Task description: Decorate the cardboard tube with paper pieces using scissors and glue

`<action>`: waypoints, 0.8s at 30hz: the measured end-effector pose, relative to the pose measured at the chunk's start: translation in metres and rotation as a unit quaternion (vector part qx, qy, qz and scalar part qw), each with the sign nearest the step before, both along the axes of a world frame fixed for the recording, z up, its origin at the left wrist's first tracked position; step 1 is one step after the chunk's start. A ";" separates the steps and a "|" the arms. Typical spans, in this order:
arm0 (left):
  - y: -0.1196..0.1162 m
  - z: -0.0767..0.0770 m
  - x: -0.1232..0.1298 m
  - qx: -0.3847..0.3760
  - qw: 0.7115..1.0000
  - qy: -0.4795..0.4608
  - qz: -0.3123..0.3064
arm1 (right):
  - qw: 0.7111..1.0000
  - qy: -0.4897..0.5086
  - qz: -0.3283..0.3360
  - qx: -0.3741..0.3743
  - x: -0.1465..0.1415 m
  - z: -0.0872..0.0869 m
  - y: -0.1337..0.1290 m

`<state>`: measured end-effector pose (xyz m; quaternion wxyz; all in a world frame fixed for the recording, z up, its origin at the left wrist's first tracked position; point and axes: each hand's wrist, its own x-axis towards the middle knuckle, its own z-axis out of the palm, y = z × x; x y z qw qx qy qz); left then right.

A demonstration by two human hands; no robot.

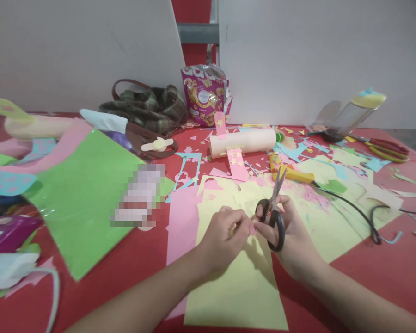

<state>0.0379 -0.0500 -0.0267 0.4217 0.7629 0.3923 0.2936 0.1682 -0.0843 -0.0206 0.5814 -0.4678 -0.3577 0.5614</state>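
Observation:
Above a pale yellow sheet of paper [229, 286], both hands meet. My right hand [293, 236] holds black-handled scissors [275, 196], blades pointing up and away. Its thumb and a finger also touch a small piece of pink paper [253, 228]. My left hand [225, 236] is closed in a pinch at the same pink piece, most of it hidden by fingers. Just beyond lies a cream cardboard tube [244, 142] with pink strips bearing yellow stars [236, 163].
A yellow glue gun [293, 174] with a black cord lies right of the tube among paper scraps. Green sheets [79, 217] and a blurred-out object [138, 196] are at left. Behind stand a purple snack bag [205, 97], a plaid bag [149, 106] and a tilted clear cylinder [353, 118].

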 end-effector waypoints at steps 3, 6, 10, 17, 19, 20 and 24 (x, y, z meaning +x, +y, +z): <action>0.003 0.000 -0.002 -0.036 0.998 -0.037 0.046 | 1.000 -0.019 -0.019 -0.003 0.000 0.000 0.001; 0.004 0.001 -0.002 -0.061 0.995 -0.059 0.052 | 0.999 -0.022 -0.042 -0.002 0.000 -0.001 0.001; 0.002 0.002 0.001 -0.064 0.997 -0.044 -0.015 | 0.998 -0.026 -0.051 -0.005 0.002 -0.003 0.001; 0.001 0.002 0.001 -0.040 0.998 -0.007 -0.046 | 0.999 -0.031 -0.044 0.004 0.001 -0.003 0.001; 0.001 0.003 0.001 -0.034 0.999 -0.007 -0.042 | 0.999 -0.033 -0.042 -0.005 0.000 -0.002 0.001; 0.002 0.004 0.001 -0.034 0.999 -0.008 -0.040 | 0.999 -0.032 -0.040 -0.012 0.000 -0.001 0.001; 0.002 0.005 0.000 -0.039 0.999 -0.007 -0.035 | 0.998 -0.027 -0.043 -0.024 0.001 -0.001 0.001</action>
